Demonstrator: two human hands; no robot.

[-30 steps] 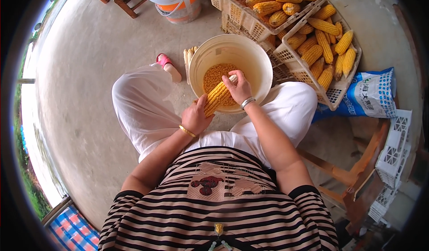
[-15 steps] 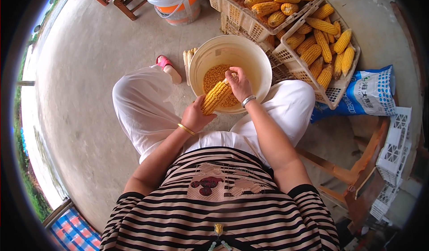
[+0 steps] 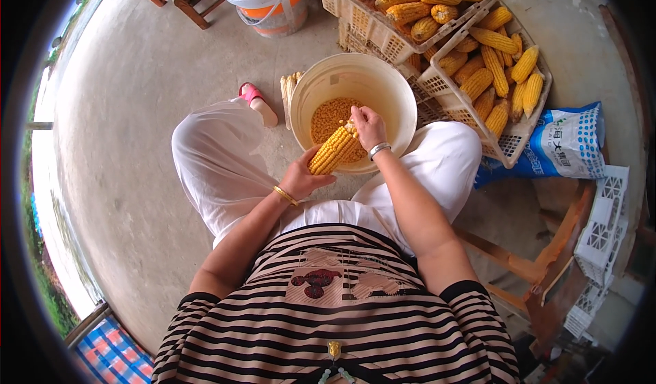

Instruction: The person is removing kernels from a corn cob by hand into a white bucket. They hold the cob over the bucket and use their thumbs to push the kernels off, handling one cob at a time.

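Observation:
My left hand (image 3: 302,177) is wrapped round the lower end of a yellow corn cob (image 3: 333,149), which slants up and right over a white bucket (image 3: 400,90). At the cob's far end, my right hand (image 3: 369,128) is closed, its thumb and fingertips pressed against the kernels there. A few loose kernels show beside those fingertips. Loose corn kernels (image 3: 329,116) cover the bucket's bottom, partly hidden behind the cob and hands. The bucket stands between my knees.
Crates (image 3: 437,83) heaped with corn cobs stand at the far right, near a blue and white sack (image 3: 557,141). Bare cobs (image 3: 287,87) stand against the bucket's left side. An orange and white pail (image 3: 277,8) is farther back. A wooden frame (image 3: 547,261) lies right.
My right hand's fingers have curled in more at the cob's tip, and loose kernels now show there. The left hand keeps its hold, with the cob barely shifted.

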